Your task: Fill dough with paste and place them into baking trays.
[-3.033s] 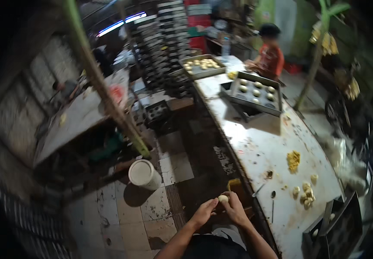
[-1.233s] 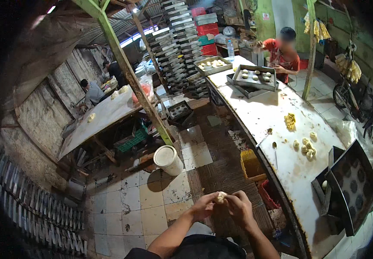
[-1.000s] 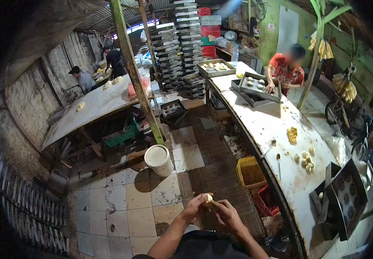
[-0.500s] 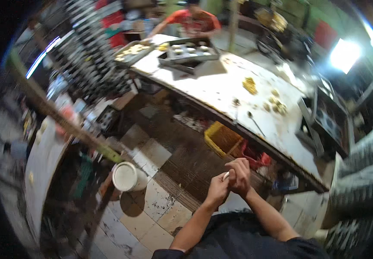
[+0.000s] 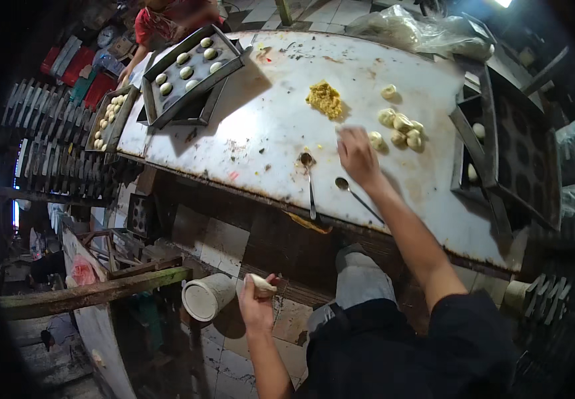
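My left hand (image 5: 256,309) is low over the floor, below the table's near edge, its fingers and thumb closed on a flattened piece of pale dough (image 5: 263,284). My right hand (image 5: 359,158) reaches over the white tabletop with its fingers curled together; what they hold, if anything, is hidden. Just beyond its fingertips lies a crumbly yellow mound of filling (image 5: 325,100). Beside that hand, on its right, sits a cluster of pale yellowish balls (image 5: 402,124). Two spoons rest on the near side: one spoon (image 5: 310,186) lies left of my right forearm, another spoon (image 5: 357,197) close by it.
Metal trays with pale dough rounds (image 5: 187,70) stand at the table's far left, near a person in red (image 5: 167,23). More dark trays (image 5: 520,146) lean at the right end. A white bucket (image 5: 207,297) stands on the floor, beside a wooden beam (image 5: 101,289).
My hands, together before, have parted: the left stays low with the dough, the right now reaches over the table. The view has shifted toward the tabletop.
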`<control>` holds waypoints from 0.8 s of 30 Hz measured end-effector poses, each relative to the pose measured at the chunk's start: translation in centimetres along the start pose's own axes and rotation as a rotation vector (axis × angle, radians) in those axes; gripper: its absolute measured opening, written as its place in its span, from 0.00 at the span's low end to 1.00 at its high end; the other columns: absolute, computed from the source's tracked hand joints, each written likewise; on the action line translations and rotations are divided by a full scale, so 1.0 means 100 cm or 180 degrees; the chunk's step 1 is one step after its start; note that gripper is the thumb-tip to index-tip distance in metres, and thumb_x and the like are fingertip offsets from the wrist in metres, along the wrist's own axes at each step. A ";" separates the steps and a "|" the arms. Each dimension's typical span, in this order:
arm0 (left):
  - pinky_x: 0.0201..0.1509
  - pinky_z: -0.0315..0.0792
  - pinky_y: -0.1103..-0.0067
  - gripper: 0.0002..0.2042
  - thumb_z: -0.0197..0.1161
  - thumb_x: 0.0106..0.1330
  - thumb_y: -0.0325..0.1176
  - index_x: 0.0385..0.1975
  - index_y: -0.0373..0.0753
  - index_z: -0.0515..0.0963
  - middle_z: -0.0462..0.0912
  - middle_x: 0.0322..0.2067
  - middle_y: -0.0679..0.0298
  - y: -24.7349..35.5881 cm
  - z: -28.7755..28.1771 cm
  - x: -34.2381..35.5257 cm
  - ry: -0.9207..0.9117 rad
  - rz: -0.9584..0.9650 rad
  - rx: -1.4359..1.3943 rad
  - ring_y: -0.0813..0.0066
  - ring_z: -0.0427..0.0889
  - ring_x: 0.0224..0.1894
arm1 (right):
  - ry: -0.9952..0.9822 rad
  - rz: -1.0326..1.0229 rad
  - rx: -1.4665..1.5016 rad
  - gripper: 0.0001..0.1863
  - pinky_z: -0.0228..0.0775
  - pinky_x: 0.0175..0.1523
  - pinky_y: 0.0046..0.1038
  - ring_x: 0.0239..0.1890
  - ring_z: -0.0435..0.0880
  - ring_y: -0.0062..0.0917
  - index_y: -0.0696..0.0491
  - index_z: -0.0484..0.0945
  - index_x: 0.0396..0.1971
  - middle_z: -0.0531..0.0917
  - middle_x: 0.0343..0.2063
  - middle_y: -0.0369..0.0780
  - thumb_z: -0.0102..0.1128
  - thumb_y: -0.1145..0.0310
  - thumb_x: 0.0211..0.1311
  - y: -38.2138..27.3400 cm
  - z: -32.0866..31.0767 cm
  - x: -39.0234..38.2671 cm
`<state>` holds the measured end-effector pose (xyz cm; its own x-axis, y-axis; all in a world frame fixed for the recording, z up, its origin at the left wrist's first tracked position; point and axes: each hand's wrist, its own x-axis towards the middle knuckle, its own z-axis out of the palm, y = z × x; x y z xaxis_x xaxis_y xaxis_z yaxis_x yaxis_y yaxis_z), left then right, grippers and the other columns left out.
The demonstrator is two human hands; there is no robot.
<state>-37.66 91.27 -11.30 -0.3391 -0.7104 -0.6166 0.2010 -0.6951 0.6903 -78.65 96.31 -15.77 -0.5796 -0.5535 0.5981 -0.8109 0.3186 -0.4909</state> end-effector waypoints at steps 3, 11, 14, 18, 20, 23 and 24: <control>0.54 0.80 0.65 0.16 0.52 0.81 0.42 0.45 0.31 0.73 0.82 0.41 0.49 0.004 0.021 0.011 0.0014 0.0010 -0.0062 0.58 0.85 0.44 | 0.0153 -0.0007 -0.0196 0.17 0.74 0.59 0.41 0.54 0.77 0.46 0.59 0.79 0.49 0.80 0.51 0.48 0.67 0.74 0.59 0.064 0.055 0.072; 0.55 0.79 0.61 0.15 0.54 0.79 0.43 0.44 0.34 0.74 0.82 0.41 0.54 -0.039 0.026 -0.004 0.0340 -0.0463 -0.0032 0.59 0.83 0.45 | -0.0619 0.0028 -0.0660 0.15 0.78 0.52 0.37 0.51 0.80 0.40 0.60 0.80 0.46 0.81 0.44 0.46 0.65 0.74 0.59 0.080 0.097 0.060; 0.56 0.79 0.61 0.15 0.53 0.80 0.41 0.47 0.32 0.75 0.82 0.42 0.53 -0.036 0.037 0.017 0.0174 -0.0509 -0.0076 0.59 0.83 0.46 | -0.1043 -0.0056 -0.0926 0.11 0.78 0.49 0.37 0.48 0.81 0.39 0.58 0.82 0.43 0.81 0.43 0.45 0.61 0.75 0.60 0.086 0.095 0.063; 0.58 0.78 0.66 0.16 0.53 0.79 0.37 0.54 0.28 0.74 0.83 0.48 0.51 -0.022 0.068 0.033 -0.0259 -0.0207 -0.0080 0.60 0.84 0.51 | -0.1415 0.0324 0.0008 0.07 0.79 0.46 0.33 0.39 0.85 0.38 0.60 0.85 0.36 0.86 0.35 0.45 0.61 0.74 0.61 0.057 0.049 0.073; 0.59 0.79 0.68 0.17 0.55 0.79 0.34 0.58 0.27 0.73 0.82 0.52 0.49 -0.011 0.094 0.031 -0.0475 0.0014 0.0516 0.61 0.84 0.53 | -0.1495 0.1079 0.1200 0.08 0.79 0.44 0.29 0.35 0.88 0.33 0.60 0.87 0.36 0.88 0.31 0.47 0.64 0.71 0.63 0.015 0.005 0.056; 0.68 0.75 0.67 0.19 0.53 0.79 0.33 0.61 0.24 0.70 0.81 0.56 0.48 -0.012 0.097 0.023 -0.0606 -0.0033 0.0519 0.58 0.82 0.58 | -0.1630 0.1598 0.2746 0.09 0.78 0.44 0.27 0.34 0.87 0.27 0.60 0.87 0.40 0.88 0.31 0.47 0.68 0.73 0.62 -0.081 -0.037 -0.011; 0.66 0.75 0.67 0.19 0.51 0.80 0.35 0.61 0.25 0.70 0.80 0.56 0.50 -0.015 0.099 0.015 -0.0802 -0.0023 0.0232 0.60 0.82 0.57 | -0.1684 0.1472 0.2855 0.10 0.78 0.44 0.29 0.35 0.87 0.28 0.59 0.87 0.41 0.88 0.32 0.45 0.69 0.77 0.59 -0.116 -0.058 -0.031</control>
<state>-47.51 92.34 -9.46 -0.5604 -0.6493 -0.5142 0.1341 -0.6837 0.7173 -67.96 98.79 -8.29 -0.5286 -0.8489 0.0042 -0.0546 0.0290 -0.9981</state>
